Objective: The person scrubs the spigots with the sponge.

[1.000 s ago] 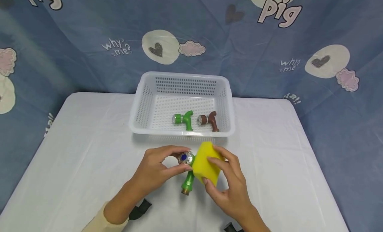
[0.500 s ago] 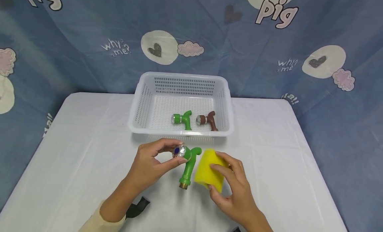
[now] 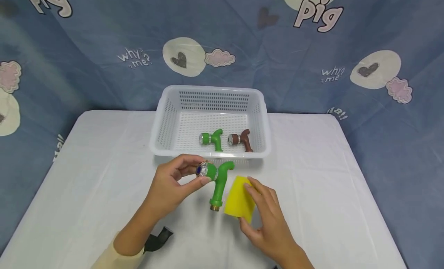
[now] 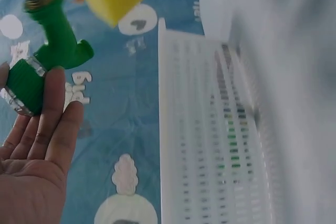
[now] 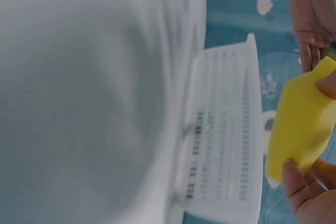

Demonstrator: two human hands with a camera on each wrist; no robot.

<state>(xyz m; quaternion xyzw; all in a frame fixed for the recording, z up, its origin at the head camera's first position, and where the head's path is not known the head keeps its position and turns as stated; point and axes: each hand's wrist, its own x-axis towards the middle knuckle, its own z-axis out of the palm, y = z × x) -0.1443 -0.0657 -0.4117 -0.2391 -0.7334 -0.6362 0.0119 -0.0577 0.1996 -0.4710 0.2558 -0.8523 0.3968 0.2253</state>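
Observation:
A green tap [image 3: 219, 186] with a silver-rimmed knob and a brass threaded end is pinched at its knob by my left hand [image 3: 175, 180], thumb below and fingers above. In the left wrist view the tap [image 4: 55, 38] shows its spout and dark threaded end. My right hand [image 3: 267, 219] grips a yellow sponge [image 3: 239, 199] between thumb and fingers, just right of the tap and apart from it. The right wrist view shows the sponge [image 5: 302, 121] bent a little in the grip, with part of the left hand [image 5: 315, 17] beyond it.
A white perforated basket [image 3: 208, 155] stands at the back of the white-covered table [image 3: 104, 176]. Inside it lie another green tap [image 3: 216, 139] and a brown tap [image 3: 244, 140]. Behind hangs a blue printed cloth [image 3: 138, 22]. A black strap [image 3: 158, 240] is by the left wrist.
The sponge, earlier against the tap, is now apart from it. My left hand has raised the tap up and left, turning its knob sideways; the right hand has drawn slightly lower.

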